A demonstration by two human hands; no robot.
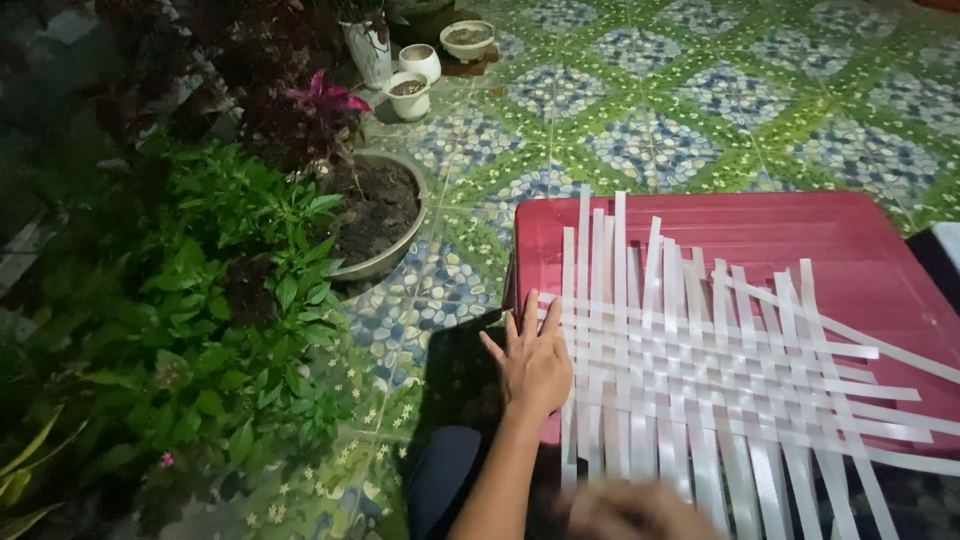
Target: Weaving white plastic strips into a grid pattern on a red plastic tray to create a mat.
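- At the near edge a blurred hand, the right hand (632,512), is cut off by the frame; it is smeared, so I cannot tell whether it is clenched or loose, or whether it holds anything. It lies over the near ends of the white strips.
- A dark trouser knee (443,478) shows at the near left, partly hidden under the left forearm.
- The woven mat of white strips (700,370) lies flat on the red plastic table (850,250). Its near strip ends run out of the bottom of the frame, and long loose ends reach off the right edge.
- The left hand (533,362) lies flat and released, fingers spread, palm down on the left edge of the weave, pressing the strips against the table; it grips nothing.
- At the right edge, a dark thing with a pale top (945,250) is cut off and hard to make out.
- To the left, leafy green plants (220,300) fade into shadow, and their far parts are too dark to tell.
- Farther left of the table stands a round grey planter of soil (385,215) with a purple-leaved plant (325,105).
- Farthest, on the green and blue patterned floor tiles (650,130), sit small white pots (415,85); no labels or signs can be seen on anything.
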